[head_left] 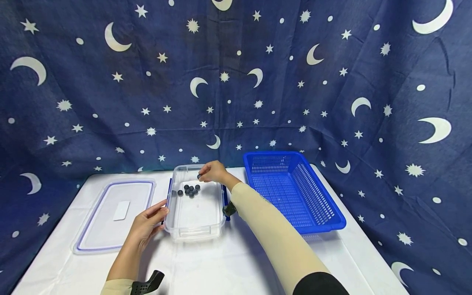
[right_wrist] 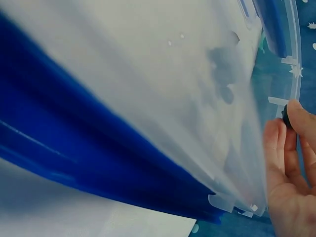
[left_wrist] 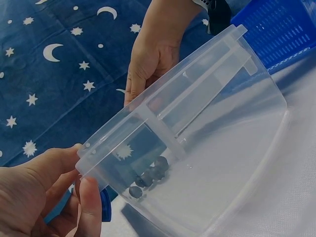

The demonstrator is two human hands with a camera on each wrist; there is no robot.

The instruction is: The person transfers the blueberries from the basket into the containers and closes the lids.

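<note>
A clear plastic container with blue side latches stands on the white table. Several blueberries lie inside it, toward its far left part. My left hand grips the container's left edge; the left wrist view shows thumb and fingers pinching the rim. Above the container's far end, my right hand pinches a single blueberry between thumb and fingertips. In the right wrist view that blueberry shows dark against the thumb, partly covered by it.
To the left lies a clear lid with a blue seal and a white label. On the right stands a blue plastic basket, close to my right forearm. A dark blue curtain with moons and stars hangs behind the table.
</note>
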